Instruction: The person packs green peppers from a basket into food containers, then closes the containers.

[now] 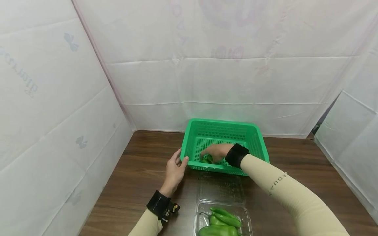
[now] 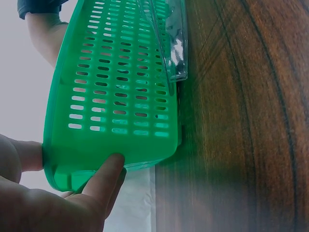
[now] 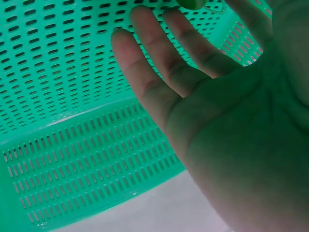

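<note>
Left hand [image 1: 174,170] grips the near-left corner of the green perforated plastic basket [image 1: 254,137], centre frame, probably steadying it. Right hand [image 1: 217,152] reaches inside, fingers spread flat, over a small green pepper [image 1: 208,159], seemingly released. More peppers sit in a clear plastic clamshell tray [image 1: 203,213], bottom centre.

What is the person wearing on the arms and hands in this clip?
Both arms wear long cream sleeves; the right sleeve carries small dark lettering. Each wrist has a black band, the left band bearing a small black camera mount. The left hand and right hand are bare.
</note>
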Motion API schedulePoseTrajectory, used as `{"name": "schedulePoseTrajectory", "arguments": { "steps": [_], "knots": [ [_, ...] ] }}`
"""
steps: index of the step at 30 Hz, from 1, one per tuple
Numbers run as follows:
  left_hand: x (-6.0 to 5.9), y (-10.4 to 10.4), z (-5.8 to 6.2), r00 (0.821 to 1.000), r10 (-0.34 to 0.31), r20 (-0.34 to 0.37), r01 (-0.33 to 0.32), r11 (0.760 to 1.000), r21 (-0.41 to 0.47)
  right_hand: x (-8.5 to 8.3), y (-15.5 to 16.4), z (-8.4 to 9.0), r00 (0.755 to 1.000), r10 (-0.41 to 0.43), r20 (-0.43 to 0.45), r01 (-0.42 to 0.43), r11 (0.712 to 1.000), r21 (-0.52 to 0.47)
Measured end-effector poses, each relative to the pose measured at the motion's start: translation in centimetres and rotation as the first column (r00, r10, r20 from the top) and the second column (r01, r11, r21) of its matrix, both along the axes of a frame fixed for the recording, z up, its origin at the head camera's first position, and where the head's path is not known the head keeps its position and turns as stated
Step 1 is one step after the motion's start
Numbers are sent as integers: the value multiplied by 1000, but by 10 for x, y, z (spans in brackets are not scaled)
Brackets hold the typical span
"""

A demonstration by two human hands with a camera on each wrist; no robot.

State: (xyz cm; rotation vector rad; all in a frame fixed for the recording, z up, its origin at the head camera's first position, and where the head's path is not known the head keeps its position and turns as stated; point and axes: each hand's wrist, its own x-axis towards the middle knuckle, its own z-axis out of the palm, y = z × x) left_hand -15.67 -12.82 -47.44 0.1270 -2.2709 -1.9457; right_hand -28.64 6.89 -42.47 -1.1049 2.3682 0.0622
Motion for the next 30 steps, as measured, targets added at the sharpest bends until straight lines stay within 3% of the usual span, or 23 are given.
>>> {"name": "schedulePoseTrajectory", "arguments": {
  "steps": [11, 18, 30],
  "knots": [
    [2, 0, 2, 1000, 14, -9, -14, 1000, -3, 0, 3, -4, 1000, 21, 0, -21, 999, -31],
    [4, -1, 1, 996, -8, -85, 6, 1000, -15, 1, 2, -4, 999, 8, 31, -7, 999, -44],
    [7, 1, 2, 993, 57, -107, -66, 995, -80, 0, 6, -5, 999, -6, 34, 8, 998, -63]
  ]
}}
